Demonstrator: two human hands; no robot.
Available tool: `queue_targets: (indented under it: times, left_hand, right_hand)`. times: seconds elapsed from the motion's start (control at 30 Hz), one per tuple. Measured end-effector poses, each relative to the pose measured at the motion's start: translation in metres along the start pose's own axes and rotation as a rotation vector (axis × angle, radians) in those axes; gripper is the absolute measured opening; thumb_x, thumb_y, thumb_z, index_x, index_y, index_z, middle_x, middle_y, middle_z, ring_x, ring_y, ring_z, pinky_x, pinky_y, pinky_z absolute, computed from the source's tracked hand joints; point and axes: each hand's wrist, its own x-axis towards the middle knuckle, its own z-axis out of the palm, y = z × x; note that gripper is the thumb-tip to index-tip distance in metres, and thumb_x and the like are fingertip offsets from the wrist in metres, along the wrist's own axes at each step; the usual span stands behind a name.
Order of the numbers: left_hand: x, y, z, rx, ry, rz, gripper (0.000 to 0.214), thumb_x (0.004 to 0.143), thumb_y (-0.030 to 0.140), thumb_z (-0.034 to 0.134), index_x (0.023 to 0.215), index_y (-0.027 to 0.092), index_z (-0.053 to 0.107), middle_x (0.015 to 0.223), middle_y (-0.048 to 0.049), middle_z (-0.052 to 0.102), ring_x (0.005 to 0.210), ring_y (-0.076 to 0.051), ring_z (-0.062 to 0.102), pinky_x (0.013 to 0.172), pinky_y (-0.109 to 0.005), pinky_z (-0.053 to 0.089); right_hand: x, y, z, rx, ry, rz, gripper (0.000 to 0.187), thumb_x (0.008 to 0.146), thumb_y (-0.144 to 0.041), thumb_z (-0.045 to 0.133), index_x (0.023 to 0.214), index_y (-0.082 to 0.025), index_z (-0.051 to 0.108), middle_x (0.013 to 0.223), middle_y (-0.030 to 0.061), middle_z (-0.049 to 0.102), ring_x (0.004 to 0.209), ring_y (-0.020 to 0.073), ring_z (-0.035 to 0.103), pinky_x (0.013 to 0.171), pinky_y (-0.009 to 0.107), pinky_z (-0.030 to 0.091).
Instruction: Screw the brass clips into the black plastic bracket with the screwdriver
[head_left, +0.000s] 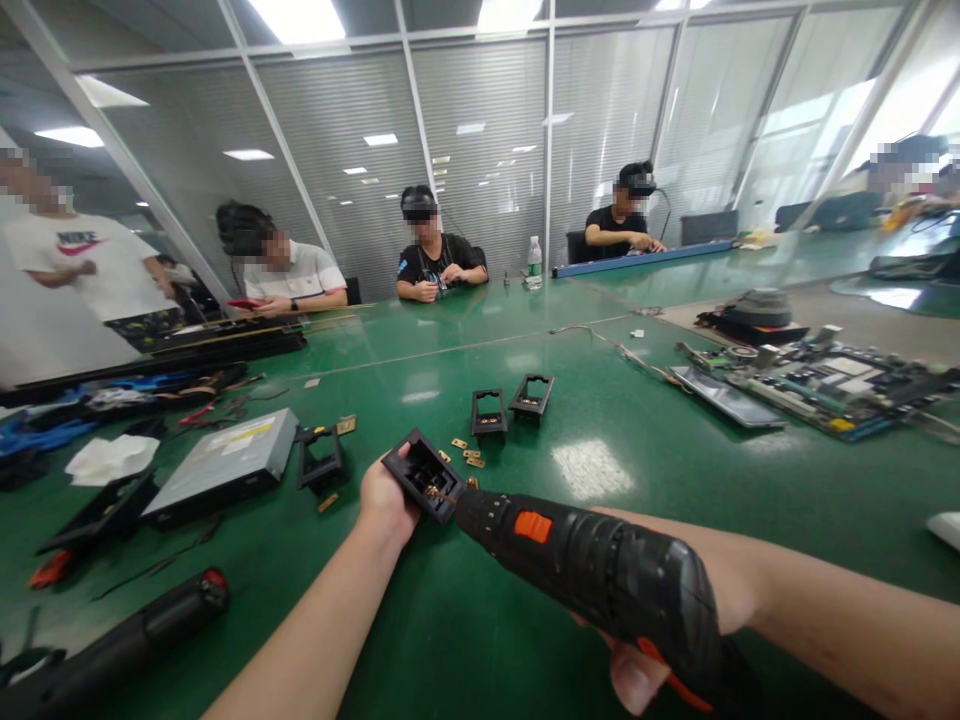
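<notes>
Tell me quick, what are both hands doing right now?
Left hand: closed on a small black plastic frame.
Right hand: closed on a black power screwdriver, tip at the frame.

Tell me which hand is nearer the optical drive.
Left. The left hand holds a black bracket just right of the optical drive; the right hand grips the drill, farther right.

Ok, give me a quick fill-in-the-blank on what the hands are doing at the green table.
1. The left hand holds a small black ____ frame.
2. The right hand grips a black power screwdriver with an ____ switch.
3. Two more frames lie on the ____ table.
4. The silver disc drive lies on the person's ____ side.

Missing words: plastic; orange; green; left
</notes>
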Motion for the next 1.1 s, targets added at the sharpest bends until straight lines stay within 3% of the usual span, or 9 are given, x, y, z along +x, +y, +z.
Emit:
queue_targets:
  times: [0.2,0.4,0.77,0.97,1.1]
  left_hand:
    - [-0.001,0.000,0.000,0.015,0.006,0.027,0.013,0.080,0.019,0.056,0.071,0.015,0.064,0.066,-0.0076,0.067,0.059,-0.022,0.064,0.057,-0.036,0.057]
    - [0.000,0.000,0.000,0.002,-0.007,0.009,0.015,0.082,0.020,0.054,0.071,0.015,0.064,0.067,-0.0080,0.066,0.059,-0.023,0.064,0.057,-0.037,0.057]
    - [0.003,-0.001,-0.002,-0.007,-0.018,0.029,0.013,0.081,0.019,0.055,0.072,0.016,0.064,0.066,-0.0072,0.067,0.058,-0.022,0.064,0.056,-0.035,0.057]
    - [0.001,0.000,-0.002,0.016,-0.007,0.020,0.013,0.081,0.019,0.055,0.072,0.015,0.065,0.066,-0.0075,0.067,0.057,-0.022,0.064,0.054,-0.036,0.056]
    - [-0.001,0.000,-0.002,-0.002,-0.010,-0.001,0.013,0.081,0.020,0.056,0.072,0.017,0.064,0.064,-0.0073,0.066,0.055,-0.023,0.064,0.053,-0.035,0.055]
  right_hand:
    - [-0.001,-0.001,-0.001,0.094,-0.052,0.134,0.044,0.055,-0.040,0.094,0.074,-0.010,0.069,0.068,0.0027,0.065,0.060,0.0119,0.061,0.053,0.022,0.051]
    - [0.001,0.001,0.001,0.067,-0.062,0.014,0.046,0.055,-0.044,0.093,0.068,-0.011,0.065,0.065,0.0011,0.062,0.060,0.0105,0.059,0.054,0.021,0.051]
    - [0.001,-0.005,-0.001,0.069,-0.079,0.059,0.042,0.057,-0.038,0.093,0.072,-0.009,0.066,0.065,0.0024,0.065,0.059,0.0114,0.063,0.052,0.019,0.052]
    - [-0.001,0.001,-0.003,0.022,0.039,0.038,0.047,0.051,-0.031,0.095,0.083,-0.010,0.069,0.070,0.0007,0.065,0.060,0.0095,0.059,0.052,0.018,0.048]
    - [0.000,0.013,-0.004,-0.017,0.052,0.003,0.040,0.050,-0.032,0.095,0.072,-0.010,0.069,0.066,0.0005,0.063,0.059,0.0097,0.057,0.053,0.019,0.048]
